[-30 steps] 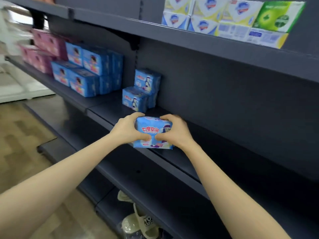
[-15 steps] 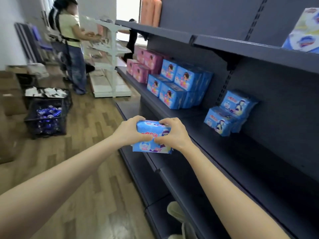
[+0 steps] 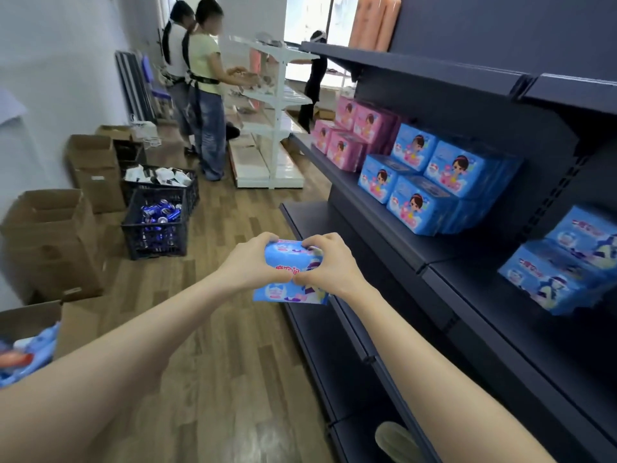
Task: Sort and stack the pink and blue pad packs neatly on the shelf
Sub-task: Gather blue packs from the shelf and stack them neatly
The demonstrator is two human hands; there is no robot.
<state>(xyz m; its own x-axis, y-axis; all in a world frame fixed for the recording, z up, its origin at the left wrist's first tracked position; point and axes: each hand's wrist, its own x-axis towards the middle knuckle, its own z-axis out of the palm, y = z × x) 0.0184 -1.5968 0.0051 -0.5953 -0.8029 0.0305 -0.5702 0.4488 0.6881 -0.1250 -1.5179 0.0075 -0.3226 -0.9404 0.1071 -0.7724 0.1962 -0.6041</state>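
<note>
- Head view, centre of the frame: both forearms reach forward. The left hand [image 3: 252,265] and right hand [image 3: 329,265] each grasp one end of a single blue pad pack [image 3: 290,279], with fingers curled over its top edge and thumbs meeting on its printed face.
- The held pack hangs in the air over the wooden floor [image 3: 227,362], just beside the front edge of the dark shelf [image 3: 394,242] and not resting on it.
- Lower left corner: an open cardboard box [image 3: 76,325] contains more blue packs.
- Right edge: two blue packs [image 3: 561,265] sit on the shelf, one lying on the other, both tilted.
- Centre right, farther along the shelf: a stack of blue packs [image 3: 430,182] stands two layers high. Directly behind it, a stack of pink packs [image 3: 354,135], also in two layers, touches the blue group.
- Left of centre: a black crate [image 3: 157,225] filled with blue cans stands on the floor among brown cartons [image 3: 53,242].
- Upper left: two persons [image 3: 207,88] stand at a white rack [image 3: 277,108].
- Top centre: orange rolls [image 3: 377,20] stand upright on the top shelf board.
</note>
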